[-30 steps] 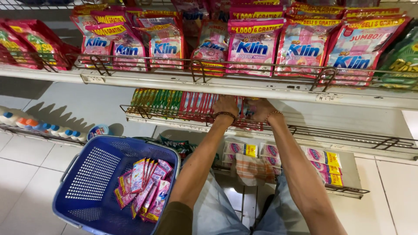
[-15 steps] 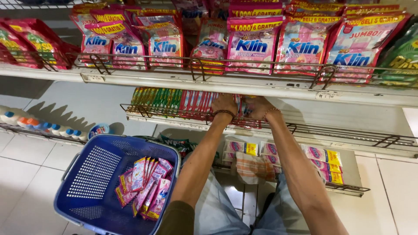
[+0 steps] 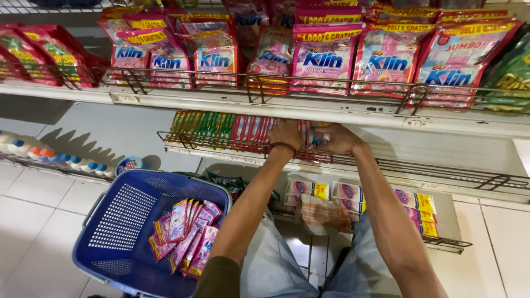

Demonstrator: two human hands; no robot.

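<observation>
Reaching left hand (image 3: 286,134), right hand (image 3: 338,139) into sachets (image 3: 251,128), fingertips hidden

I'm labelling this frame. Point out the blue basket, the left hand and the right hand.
blue basket (image 3: 118,221): head view, bare mesh wall.
left hand (image 3: 286,133): head view, back of hand.
right hand (image 3: 338,139): head view, back of hand.

Bare forearms; dark bead bracelet (image 3: 282,147) on left wrist, thin band (image 3: 358,144) on right; olive sleeve (image 3: 221,278), lt-blue jeans (image 3: 270,265).

Blue perforated basket (image 3: 118,232); pink sachets (image 3: 185,237); red-and-green packets (image 3: 221,126).
</observation>
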